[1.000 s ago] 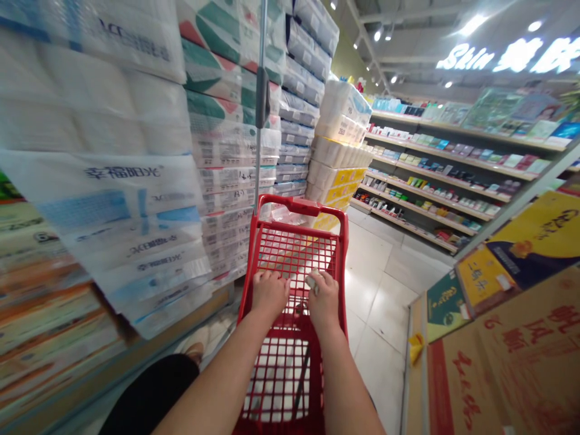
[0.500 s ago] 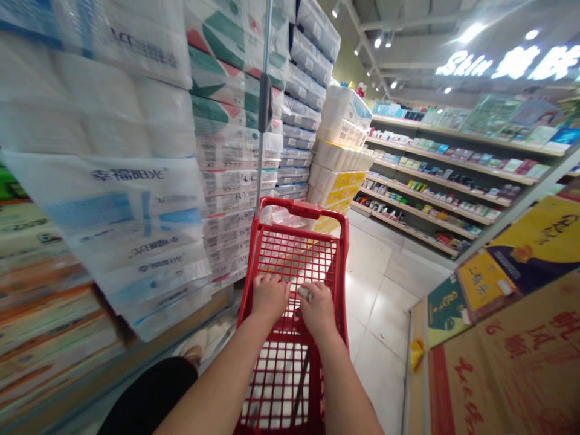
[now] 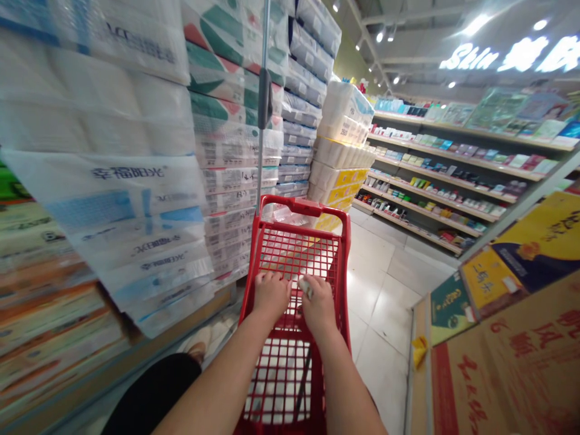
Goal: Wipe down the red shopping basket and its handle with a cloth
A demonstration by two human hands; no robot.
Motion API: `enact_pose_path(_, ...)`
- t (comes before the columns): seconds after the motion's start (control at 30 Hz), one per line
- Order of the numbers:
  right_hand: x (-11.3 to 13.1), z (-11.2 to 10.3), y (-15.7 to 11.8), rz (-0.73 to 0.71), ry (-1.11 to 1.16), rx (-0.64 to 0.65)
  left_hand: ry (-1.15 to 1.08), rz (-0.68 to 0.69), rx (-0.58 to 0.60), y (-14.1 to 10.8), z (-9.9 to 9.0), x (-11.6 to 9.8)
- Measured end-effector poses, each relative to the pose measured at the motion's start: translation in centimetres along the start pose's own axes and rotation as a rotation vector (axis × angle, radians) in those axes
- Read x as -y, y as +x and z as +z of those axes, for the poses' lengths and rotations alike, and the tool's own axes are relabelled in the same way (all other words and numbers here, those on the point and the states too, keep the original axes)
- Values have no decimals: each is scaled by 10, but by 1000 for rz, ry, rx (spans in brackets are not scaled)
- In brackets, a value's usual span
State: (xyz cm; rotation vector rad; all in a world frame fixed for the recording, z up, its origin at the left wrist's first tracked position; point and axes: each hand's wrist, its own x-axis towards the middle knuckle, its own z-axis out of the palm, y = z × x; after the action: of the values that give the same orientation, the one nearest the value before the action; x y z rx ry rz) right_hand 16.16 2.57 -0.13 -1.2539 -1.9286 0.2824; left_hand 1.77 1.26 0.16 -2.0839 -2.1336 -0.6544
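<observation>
A red plastic shopping cart (image 3: 299, 207) with grid panels stands in front of me. My left hand (image 3: 272, 295) is curled over its near bar, fingers closed, with the knuckles upward. Beside it on the right, my right hand (image 3: 318, 302) is also closed on the same part of the cart. A small whitish crumpled piece (image 3: 306, 286) pokes out between that hand's thumb and fingers; it is too small to tell its kind. The bar itself is mostly hidden under both hands.
Tall stacks of wrapped paper rolls (image 3: 122, 121) and tissue packs (image 3: 231, 121) line the left. A thin metal pole (image 3: 263, 151) rises near the cart. Shelves of small boxes (image 3: 435, 163) stand ahead right. Cartons (image 3: 512, 356) edge the right of the tiled floor (image 3: 376, 302).
The view has shifted very slightly, so shelves and cartons sit a little farther right. Both hands stay on the cart; my right hand's thumb side has turned a little.
</observation>
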Motion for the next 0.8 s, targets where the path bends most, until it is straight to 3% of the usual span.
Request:
enact_pose_path(0.1, -4, -4, 2, 81, -86, -96, 1, 0, -12, 0, 1, -1)
enact_pose_path(0.3, 1, -2, -1, -16, 11, 74, 45, 12, -29, -1, 3, 0)
enact_pose_path(0.47, -4, -6, 0, 83, -99, -84, 62, 19, -56, -1, 4, 0)
enact_pose_path(0.67, -1, -3, -2, 13, 45, 67, 67, 23, -66, -1, 7, 0)
enact_pose_path(0.8, 0, -5, -1, 52, -22, -55, 73, 26, -73, -1, 8, 1)
